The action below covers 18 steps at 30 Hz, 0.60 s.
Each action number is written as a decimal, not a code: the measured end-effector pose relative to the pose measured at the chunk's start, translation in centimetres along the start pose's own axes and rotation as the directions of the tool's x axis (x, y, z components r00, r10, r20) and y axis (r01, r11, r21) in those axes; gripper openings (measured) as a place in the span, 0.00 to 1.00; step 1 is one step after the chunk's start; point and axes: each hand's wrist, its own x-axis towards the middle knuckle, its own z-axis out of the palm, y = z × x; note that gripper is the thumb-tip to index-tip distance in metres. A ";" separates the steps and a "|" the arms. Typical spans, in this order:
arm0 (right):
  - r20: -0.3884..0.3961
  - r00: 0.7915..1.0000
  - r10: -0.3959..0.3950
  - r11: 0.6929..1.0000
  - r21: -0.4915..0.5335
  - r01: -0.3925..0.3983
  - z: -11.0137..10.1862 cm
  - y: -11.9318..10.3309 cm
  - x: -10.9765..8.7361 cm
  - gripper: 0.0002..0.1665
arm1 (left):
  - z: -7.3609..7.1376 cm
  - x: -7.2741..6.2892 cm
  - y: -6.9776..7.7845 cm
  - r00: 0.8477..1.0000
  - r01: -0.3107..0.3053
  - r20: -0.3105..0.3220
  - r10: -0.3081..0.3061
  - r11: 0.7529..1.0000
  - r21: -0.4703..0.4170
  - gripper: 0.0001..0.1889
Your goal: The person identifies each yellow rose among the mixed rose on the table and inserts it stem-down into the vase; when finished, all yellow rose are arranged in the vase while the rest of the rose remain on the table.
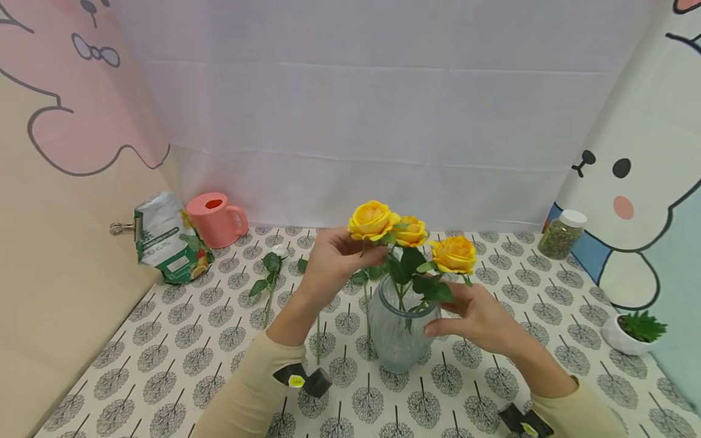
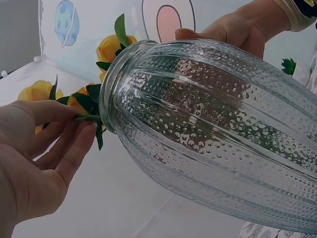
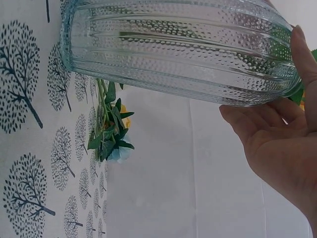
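A clear ribbed glass vase stands upright on the cloth. Three yellow roses rise above its rim: one at left, one in the middle and one at right. My left hand is at the left rose and pinches a green stem between thumb and fingers beside the vase mouth. With thumb in front and fingers behind, my right hand holds the vase near its rim. The stems inside look blurred through the textured glass.
Left of the vase, a white rose and other leafy stems lie on the tree-patterned cloth. Behind them are a pink watering can and a clipped bag. A lidded jar and a potted succulent stand at right.
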 end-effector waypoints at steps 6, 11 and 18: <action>0.005 1.000 -0.023 1.000 -0.001 0.023 0.0 0.1 0.0 0.36 | -0.4 0.2 -0.4 0.994 0.079 0.074 -0.085 0.994 0.080 0.17; 0.005 1.000 -0.030 0.999 0.020 0.030 0.0 0.1 -0.1 0.38 | -0.4 0.4 -0.9 0.989 0.102 0.097 -0.113 0.988 0.112 0.16; 0.003 1.000 -0.001 0.999 0.054 0.001 0.0 0.0 -0.1 0.39 | -0.3 0.5 -1.4 0.979 0.146 0.124 -0.161 0.982 0.117 0.17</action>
